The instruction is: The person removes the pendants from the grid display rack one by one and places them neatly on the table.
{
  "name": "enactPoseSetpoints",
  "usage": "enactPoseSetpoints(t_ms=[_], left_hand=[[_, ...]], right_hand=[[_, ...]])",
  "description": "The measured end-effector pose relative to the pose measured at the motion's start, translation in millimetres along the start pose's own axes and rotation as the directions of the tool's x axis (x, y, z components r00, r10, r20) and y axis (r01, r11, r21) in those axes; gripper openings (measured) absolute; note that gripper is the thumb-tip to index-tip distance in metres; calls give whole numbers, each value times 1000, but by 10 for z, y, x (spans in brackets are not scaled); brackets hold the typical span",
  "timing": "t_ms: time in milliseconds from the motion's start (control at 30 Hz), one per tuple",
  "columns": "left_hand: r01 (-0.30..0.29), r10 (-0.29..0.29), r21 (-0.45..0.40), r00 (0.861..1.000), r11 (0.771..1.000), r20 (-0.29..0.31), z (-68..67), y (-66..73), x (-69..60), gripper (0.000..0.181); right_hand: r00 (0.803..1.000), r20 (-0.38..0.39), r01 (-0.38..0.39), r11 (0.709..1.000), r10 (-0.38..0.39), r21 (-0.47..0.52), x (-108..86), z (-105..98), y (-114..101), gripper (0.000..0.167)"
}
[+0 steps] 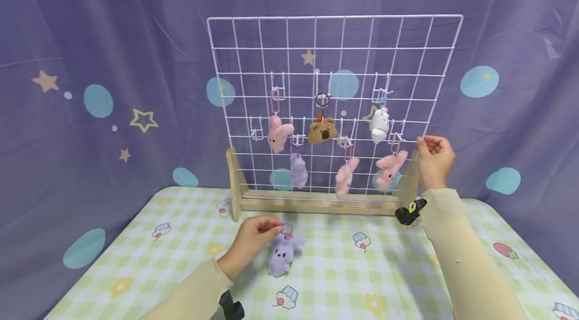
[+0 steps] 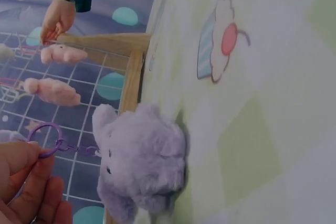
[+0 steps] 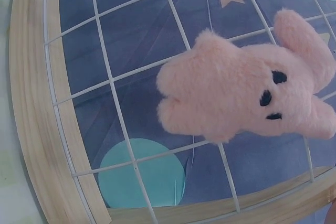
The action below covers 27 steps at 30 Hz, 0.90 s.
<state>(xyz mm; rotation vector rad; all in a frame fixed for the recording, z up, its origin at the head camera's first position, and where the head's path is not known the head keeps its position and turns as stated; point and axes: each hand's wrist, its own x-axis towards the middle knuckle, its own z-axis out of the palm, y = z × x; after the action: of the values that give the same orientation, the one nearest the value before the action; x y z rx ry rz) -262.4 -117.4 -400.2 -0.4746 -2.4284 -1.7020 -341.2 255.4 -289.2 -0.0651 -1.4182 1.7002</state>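
- Centrally, a white wire grid point(image 1: 334, 17) stands in a wooden stand point(image 1: 316, 204) on the worktop point(image 1: 330, 259), whose checked surface bears printed cupcakes and flowers.
- Left hand point(image 1: 255, 237): in front of the grid's left half; thumb and fingers clamped on a purple ring point(image 2: 44, 124).
- Purple plush point(image 1: 281, 255): joined to that ring by a short chain point(image 2: 79, 148); upright, in front of the grid's left half, long-eared and dark-eyed. Whether its base touches the worktop cannot be told.
- Right hand point(image 1: 436, 159): at the grid's right edge; thumb and fingers clamped on the edge wire, just above the end of the stand.
- Upper row on the grid, left to right: upper pink plush point(image 1: 277, 134), brown bear head point(image 1: 323, 131), white plush point(image 1: 380, 126).
- Lower row on the grid, left to right: lavender plush point(image 1: 298, 172), middle pink plush point(image 1: 347, 177), right pink plush point(image 1: 391, 169). The last hangs near the right hand and is shown large in the right wrist view.
- White hook point(image 1: 256, 134): on the grid's left part, beside the upper pink plush.
- Purple curtain point(image 1: 181, 48): behind the grid, patterned with stars and teal spots.
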Motion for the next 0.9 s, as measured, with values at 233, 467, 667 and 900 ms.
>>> enactPoseSetpoints(t_ms=[233,467,667,900], left_hand=[[-10,11,67,1000,998,-14,70,-117,114,10],[-11,10,95,1000,995,10,81,-135,156,10],[5,-8,113,999,994,31,92,-179,187,7],[29,-34,105,998,994,47,102,-251,205,7]], right_hand=[[1000,-5,5,1000,-5,-4,4,-25,9,13],[1000,-10,-7,1000,7,0,62,-10,98,18],[1000,-13,-1,1000,1,17,89,-1,144,19],[1000,-11,-1,1000,1,-1,42,3,87,16]])
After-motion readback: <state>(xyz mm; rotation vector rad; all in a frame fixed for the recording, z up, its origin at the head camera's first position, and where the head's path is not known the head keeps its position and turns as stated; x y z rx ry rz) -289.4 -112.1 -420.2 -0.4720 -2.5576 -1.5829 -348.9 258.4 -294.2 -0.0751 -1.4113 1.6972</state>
